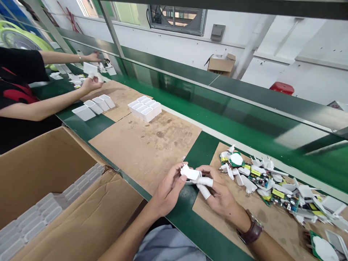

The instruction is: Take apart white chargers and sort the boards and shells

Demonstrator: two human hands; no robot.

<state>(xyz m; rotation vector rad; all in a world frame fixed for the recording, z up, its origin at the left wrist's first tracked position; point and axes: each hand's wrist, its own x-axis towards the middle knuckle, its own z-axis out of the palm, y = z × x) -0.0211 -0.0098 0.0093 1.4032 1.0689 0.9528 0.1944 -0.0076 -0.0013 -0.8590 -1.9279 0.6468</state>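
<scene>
Close to the bench's near edge, my left hand (pixel 170 186) and my right hand (pixel 217 190) meet around a small white plastic plug housing (pixel 191 173). The left thumb and fingers pinch its left end. White finger cots cover two of my right fingers, which press on its right side. What sits inside or beneath the white part is hidden by my fingers. Right of my hands, green circuit boards (pixel 285 201) with yellow parts lie heaped with white plug pieces (pixel 247 184) on a cardboard sheet (pixel 233 214).
A block of white open-topped cases (pixel 145 107) stands on a stained cardboard sheet (pixel 160 136). At left, a large carton (pixel 78 214) holds rows of white cases. Beyond it, a co-worker's hand (pixel 92 82) holds a white case near more cases (pixel 94 106). A green belt (pixel 190 101) runs behind.
</scene>
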